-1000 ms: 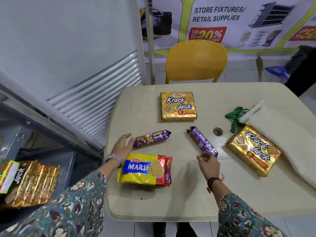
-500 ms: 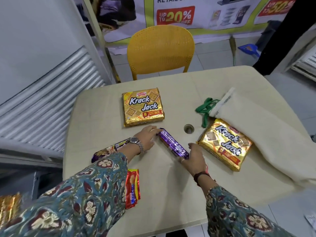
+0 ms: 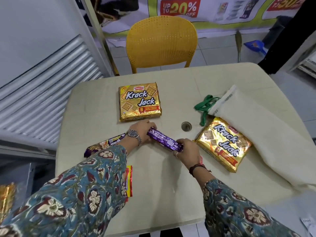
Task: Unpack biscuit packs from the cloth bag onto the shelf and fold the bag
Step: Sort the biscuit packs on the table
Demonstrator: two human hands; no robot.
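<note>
A purple biscuit roll (image 3: 164, 140) lies at the middle of the beige table (image 3: 95, 106). My left hand (image 3: 142, 132) grips its far end and my right hand (image 3: 187, 148) grips its near end. A second purple roll (image 3: 106, 144) lies under my left forearm, partly hidden. One gold Krack Jack pack (image 3: 139, 101) sits flat at the far middle. Another Krack Jack pack (image 3: 223, 142) lies at the mouth of the cream cloth bag (image 3: 266, 134), whose green handles (image 3: 205, 106) spill onto the table. The Marie pack (image 3: 129, 181) shows only as a red-yellow edge beneath my left sleeve.
A yellow chair (image 3: 161, 41) stands behind the table. A white louvred cabinet (image 3: 42, 69) is at the left. Gold packs (image 3: 6, 197) sit on a grey shelf at the lower left. A small round hole (image 3: 186, 126) marks the table's middle.
My left hand left the first purple roll and moved right onto the second one. My right hand closed on that roll's near end. The camera tilted down and right.
</note>
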